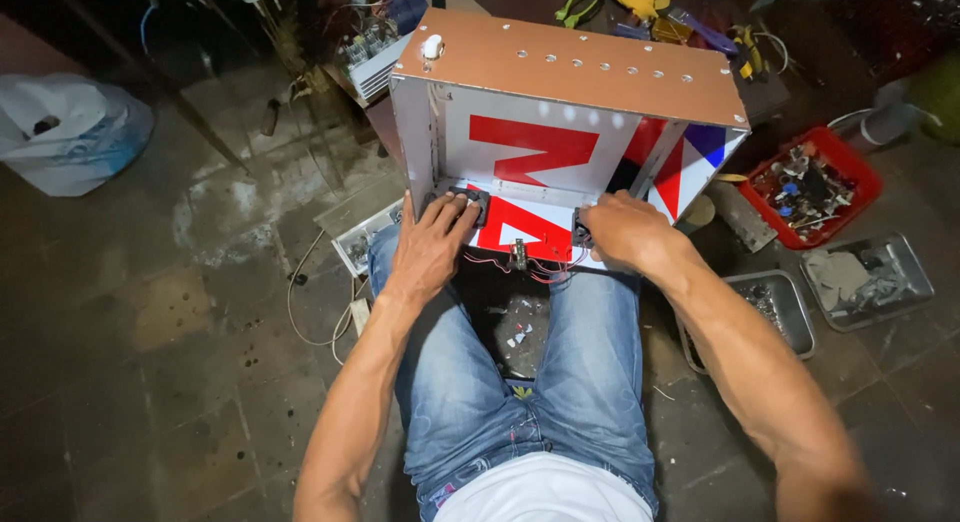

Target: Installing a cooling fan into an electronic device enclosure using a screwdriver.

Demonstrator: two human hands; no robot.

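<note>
Knees apart on the tiled floor (180,312), I sit with an open metal box (560,112) propped against my legs, its brown top panel pierced by a row of small holes and carrying a white knob (432,48) near its left corner. Inside, the white back wall and bottom bear large red shapes, with a patch of blue at the right.

My left hand (436,244) lies flat, fingers spread and loose, pressing on a small black part (472,202) at the lower left of the box's inside. My right hand (622,230) is curled over another small black part (581,228) at the lower right; only an edge of it shows under my fingers, so I cannot tell how firmly I grip it. Between my hands, thin red wires (530,270) trail out of the box's front edge over my jeans (590,372), beside a small dark component (518,254).

To my right on the floor stand a red plastic tray (812,188) full of small parts and two shallow metal trays (866,280), the nearer one just beside my right forearm. A white plastic bag (68,132) lies well off to my left. Yellow and green hand tools (640,2) rest behind the box.
</note>
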